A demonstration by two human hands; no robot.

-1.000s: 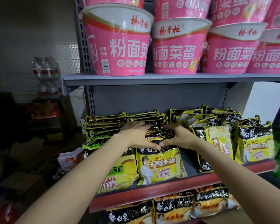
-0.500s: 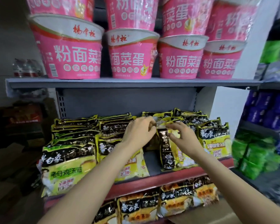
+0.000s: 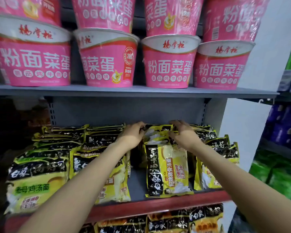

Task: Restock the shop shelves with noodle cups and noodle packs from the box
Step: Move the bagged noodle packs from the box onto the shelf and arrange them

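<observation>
My left hand and right hand both reach to the back of the middle shelf, fingers curled over the two ends of a yellow-and-black noodle pack lying on top of the rear stack, the left pinching its edge at 9 o'clock and the right at 3 o'clock. Directly toward me, at 6 o'clock from that pack, another noodle pack leans turned on its side, print running vertically. At 9 o'clock from my left forearm stand rows of similar packs. At 12 o'clock, on the grey upper shelf, pink noodle cups sit stacked two high. At 6 o'clock, under the red shelf lip, more packs show.
</observation>
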